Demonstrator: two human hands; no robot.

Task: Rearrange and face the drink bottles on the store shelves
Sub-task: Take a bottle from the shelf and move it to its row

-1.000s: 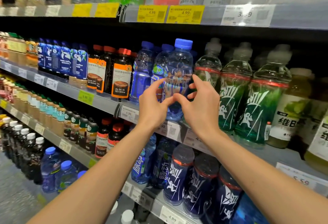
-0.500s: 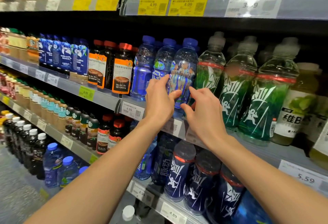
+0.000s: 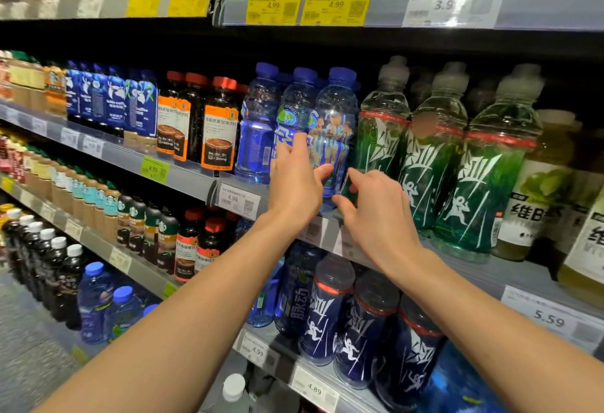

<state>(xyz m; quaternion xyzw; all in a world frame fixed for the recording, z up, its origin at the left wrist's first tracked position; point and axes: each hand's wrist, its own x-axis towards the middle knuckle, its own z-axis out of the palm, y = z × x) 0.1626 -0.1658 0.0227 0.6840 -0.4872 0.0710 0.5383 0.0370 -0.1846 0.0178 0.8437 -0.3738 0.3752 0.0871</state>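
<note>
At the centre of the frame the blue-capped bottle (image 3: 335, 125) stood on the middle shelf (image 3: 192, 180), between another blue bottle (image 3: 294, 112) and a green bottle (image 3: 380, 138). Our left hand (image 3: 295, 184) wrapped its lower body; our right hand (image 3: 376, 213) touched its base, fingers loosely curled.

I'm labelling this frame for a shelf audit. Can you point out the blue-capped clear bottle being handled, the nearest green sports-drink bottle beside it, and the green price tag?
Blue-capped clear plastic bottle (image 3: 336, 112): head view, on its shoulder above the label.
Green sports-drink bottle with grey cap (image 3: 382, 138): head view, mid-body.
Green price tag (image 3: 154, 169): head view, on its face.
</note>
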